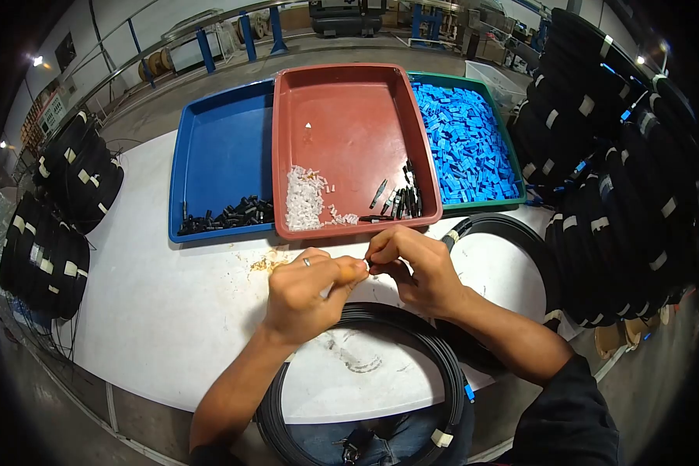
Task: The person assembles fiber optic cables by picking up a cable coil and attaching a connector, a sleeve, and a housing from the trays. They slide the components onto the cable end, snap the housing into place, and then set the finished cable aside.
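My left hand (307, 289) and my right hand (418, 266) meet over the white table, fingertips close together. Between the left thumb and forefinger a small white piece (364, 265) shows, mostly covered by the fingers. The right thumb and forefinger pinch something small and dark right against it; I cannot tell what it is. Below both hands a coil of black cable (454, 365) lies across the table's front edge and the person's lap. It carries a blue connector (469, 393) and a white tie or label (442, 438).
A red tray (342, 116) holds white caps (305, 200) and black connector parts (400, 200). It overlaps a blue tray (225, 147) with black pieces and a green tray (512, 175) of blue connectors (470, 140). Another cable coil (540, 256) lies right; stacked coils (621, 225) (46, 256) flank the table.
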{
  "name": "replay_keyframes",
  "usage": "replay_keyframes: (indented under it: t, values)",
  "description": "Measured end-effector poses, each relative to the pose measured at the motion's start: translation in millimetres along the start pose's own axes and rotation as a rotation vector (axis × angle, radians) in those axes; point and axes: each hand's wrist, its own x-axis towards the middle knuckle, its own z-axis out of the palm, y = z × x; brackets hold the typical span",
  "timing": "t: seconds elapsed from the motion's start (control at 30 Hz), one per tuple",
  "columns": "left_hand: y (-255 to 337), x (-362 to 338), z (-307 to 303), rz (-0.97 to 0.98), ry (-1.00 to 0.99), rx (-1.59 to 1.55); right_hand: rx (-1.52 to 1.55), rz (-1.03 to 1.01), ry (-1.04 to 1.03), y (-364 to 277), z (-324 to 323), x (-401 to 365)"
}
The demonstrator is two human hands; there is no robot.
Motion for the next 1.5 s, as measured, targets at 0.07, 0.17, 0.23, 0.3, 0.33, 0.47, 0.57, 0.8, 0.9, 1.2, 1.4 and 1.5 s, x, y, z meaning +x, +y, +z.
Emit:
replay_keyframes:
  t: [0.07,0.17,0.23,0.3,0.33,0.47,0.57,0.8,0.9,1.2,1.4,1.5]
  values:
    - [0.4,-8.4,2.8,-0.177,0.011,-0.092,-0.025,-0.002,0.024,-2.3,1.9,-1.3]
    - [4.0,-8.7,4.4,-0.686,0.015,-0.522,-0.194,-0.217,0.091,0.6,4.6,-0.3]
    - [-4.2,-6.8,3.1,-0.343,-0.009,-0.305,-0.205,-0.193,0.033,-3.1,3.2,1.0]
    - [-7.0,-0.9,-2.6,0.138,-0.082,0.035,-0.045,0.016,-0.032,-3.2,2.2,-0.2]
    - [-6.1,1.5,-3.6,0.140,-0.084,0.033,0.119,0.220,-0.102,-2.9,2.0,-0.7]
    - [-6.0,0.0,-0.6,0.162,-0.063,0.051,0.171,0.105,-0.040,-1.4,-3.8,0.5]
    - [-1.8,-7.4,2.2,-0.192,-0.022,-0.122,-0.052,-0.012,0.015,-4.2,-0.8,-1.9]
    - [-3.6,-4.8,4.5,-0.335,-0.032,-0.261,-0.138,0.044,-0.023,-2.4,4.6,-2.1]
    - [-5.3,5.3,-1.4,0.177,-0.116,0.079,0.058,0.208,-0.087,-2.4,0.7,0.4]
    - [-7.1,-9.3,8.9,-0.170,0.049,-0.094,-0.029,0.047,-0.031,0.3,2.1,-4.1]
    - [-9.7,-10.6,8.1,-0.234,-0.005,-0.185,-0.169,-0.003,-0.035,-1.3,6.0,-5.8]
    - [-9.1,3.0,-3.1,0.251,-0.178,0.131,0.178,0.270,-0.096,2.9,5.0,-6.5]
